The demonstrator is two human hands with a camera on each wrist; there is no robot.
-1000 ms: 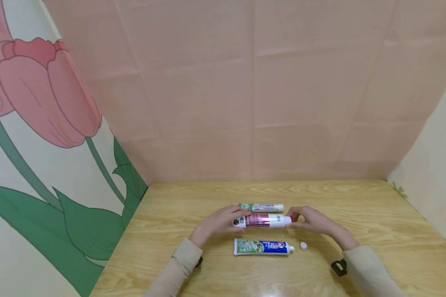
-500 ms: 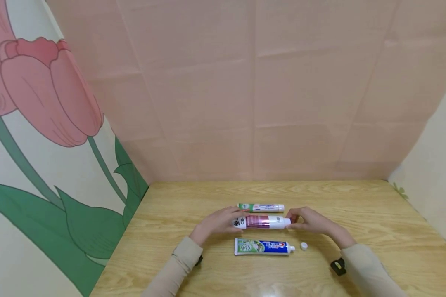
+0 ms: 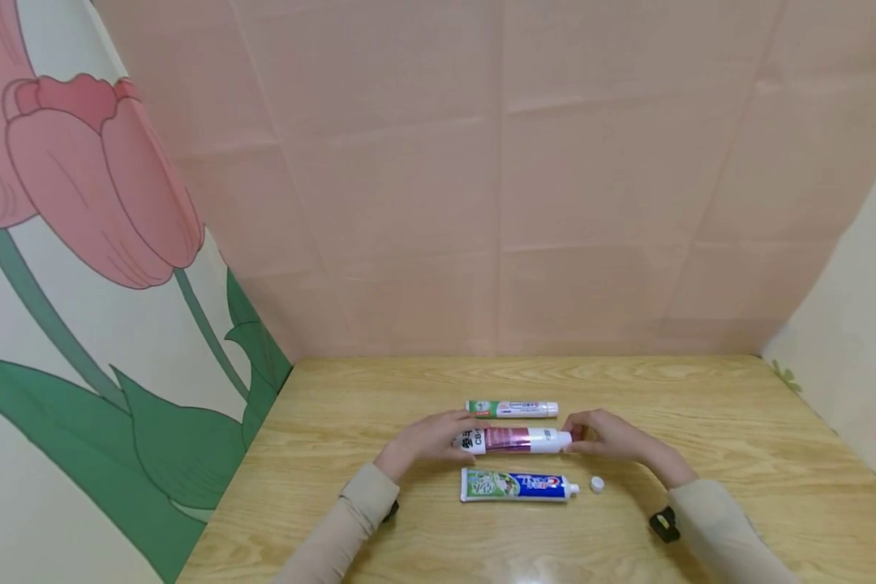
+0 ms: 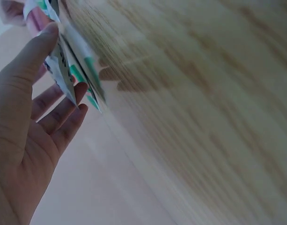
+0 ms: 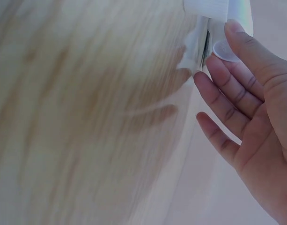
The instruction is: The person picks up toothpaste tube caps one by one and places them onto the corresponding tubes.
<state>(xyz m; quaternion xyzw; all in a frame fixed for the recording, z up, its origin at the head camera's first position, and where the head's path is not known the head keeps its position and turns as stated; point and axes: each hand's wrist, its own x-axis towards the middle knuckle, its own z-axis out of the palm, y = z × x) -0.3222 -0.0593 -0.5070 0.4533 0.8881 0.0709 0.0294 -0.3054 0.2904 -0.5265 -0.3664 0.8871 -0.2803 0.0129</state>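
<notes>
A pink-and-white toothpaste tube [image 3: 509,440] lies crosswise between my two hands. My left hand [image 3: 431,436] grips its flat tail end, with the thumb on the near side and fingers on the far side. In the left wrist view, the tail's edge shows between thumb and fingers [image 4: 63,115]. My right hand [image 3: 607,434] pinches the tube's white cap [image 5: 226,51] between thumb and fingertips. Just behind is a green-and-white toothpaste tube [image 3: 514,409]. Nearer to me lies a blue-and-green toothpaste tube [image 3: 514,486] with its nozzle bare, and a small white cap [image 3: 596,484] beside it.
The wooden table [image 3: 321,397] meets a pink cloth backdrop [image 3: 496,203] at its far edge. A tulip-printed panel [image 3: 102,186] borders the left, and a pale panel with flowers [image 3: 854,349] borders the right.
The pink-and-white tube has shifted slightly toward me, with both hands still on it. More of the green-and-white tube behind it shows now. The blue-and-green tube and loose cap stay put.
</notes>
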